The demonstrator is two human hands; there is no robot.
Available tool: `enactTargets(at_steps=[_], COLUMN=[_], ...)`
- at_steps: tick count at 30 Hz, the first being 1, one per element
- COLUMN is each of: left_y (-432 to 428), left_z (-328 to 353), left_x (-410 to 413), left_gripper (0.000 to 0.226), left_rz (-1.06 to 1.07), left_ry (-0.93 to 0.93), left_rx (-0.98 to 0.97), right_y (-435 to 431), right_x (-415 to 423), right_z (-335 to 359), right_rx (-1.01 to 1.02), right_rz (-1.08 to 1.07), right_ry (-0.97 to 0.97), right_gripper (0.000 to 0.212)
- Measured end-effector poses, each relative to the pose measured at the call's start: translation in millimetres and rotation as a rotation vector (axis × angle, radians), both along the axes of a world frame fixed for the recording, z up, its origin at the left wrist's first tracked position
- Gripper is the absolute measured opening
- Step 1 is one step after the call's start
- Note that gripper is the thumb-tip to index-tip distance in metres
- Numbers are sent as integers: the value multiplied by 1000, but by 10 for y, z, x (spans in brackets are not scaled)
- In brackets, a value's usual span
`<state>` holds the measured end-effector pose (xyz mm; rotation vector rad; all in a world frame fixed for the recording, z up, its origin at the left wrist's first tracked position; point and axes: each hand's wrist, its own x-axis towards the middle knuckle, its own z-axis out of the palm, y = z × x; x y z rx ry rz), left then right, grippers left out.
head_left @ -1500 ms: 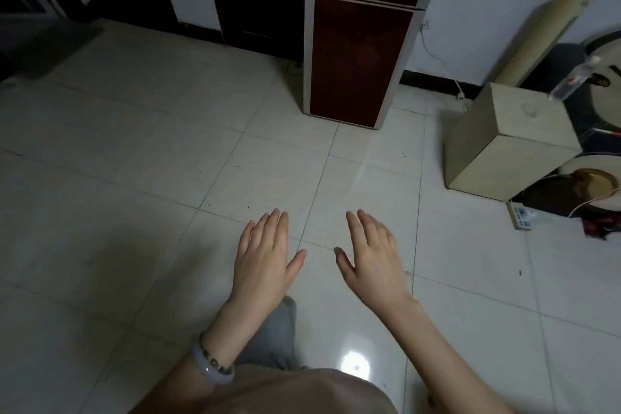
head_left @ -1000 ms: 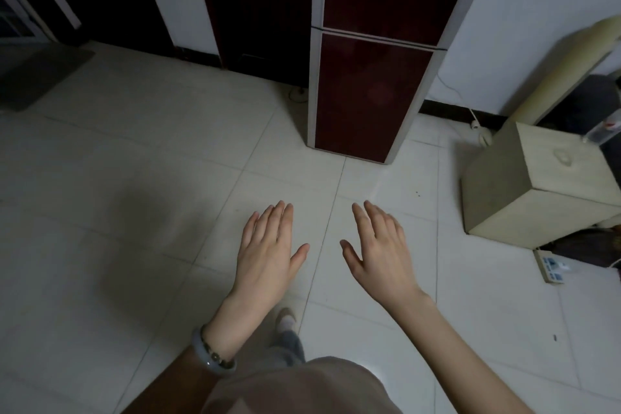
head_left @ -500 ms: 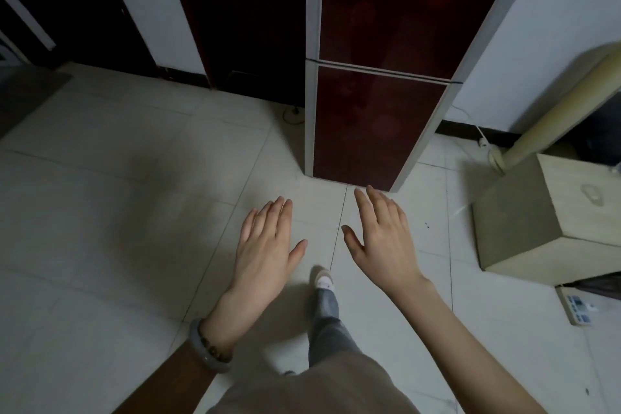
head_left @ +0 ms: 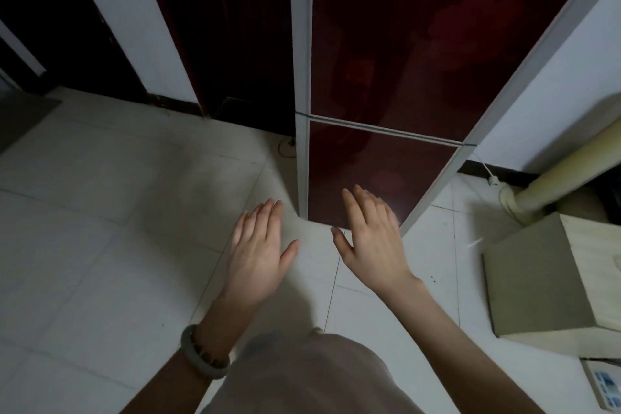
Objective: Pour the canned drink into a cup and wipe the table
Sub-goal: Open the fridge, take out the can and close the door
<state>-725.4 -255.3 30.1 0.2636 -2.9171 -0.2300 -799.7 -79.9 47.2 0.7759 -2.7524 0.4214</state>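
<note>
1. Left hand (head_left: pixel 257 254) and right hand (head_left: pixel 371 245) held out flat, palms down, fingers straight, holding nothing.
2. Dark red fridge (head_left: pixel 386 77) stands just ahead on the white tiled floor (head_left: pixel 100 212).
3. Beige box (head_left: pixel 551 282) at right.

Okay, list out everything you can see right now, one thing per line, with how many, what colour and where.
fridge: one, dark red doors with pale trim, straight ahead against the wall
dark door: one, near black, left of the fridge
floor tiles: many, white, underfoot
mat: one, grey, far left edge
box: one, beige, on the floor at right
leaning roll: one, cream, behind the box
cord: one, white, along the wall right of the fridge
scale-like device: one, white with blue panel, bottom right corner
can, cup, table: none in view
bracelet: one, grey, on the left wrist
left hand: one, open, empty
right hand: one, open, empty
</note>
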Motion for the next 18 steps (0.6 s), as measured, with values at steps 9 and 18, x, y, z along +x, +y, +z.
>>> enactTargets(at_steps=[9,18], left_y=[-519,-1419], left_z=[-19,86], left_x=[-993,-2202], left_gripper=[62,64], left_rz=[-21,-155], left_ry=[-34,-7], left_rx=[4,4], right_y=[-470,-1340], right_x=[-874,-1798], right_z=[-65,-5], right_rx=[58,12], right_rz=[-9,-116], right_ry=[-27,-19], right_gripper=[58,58])
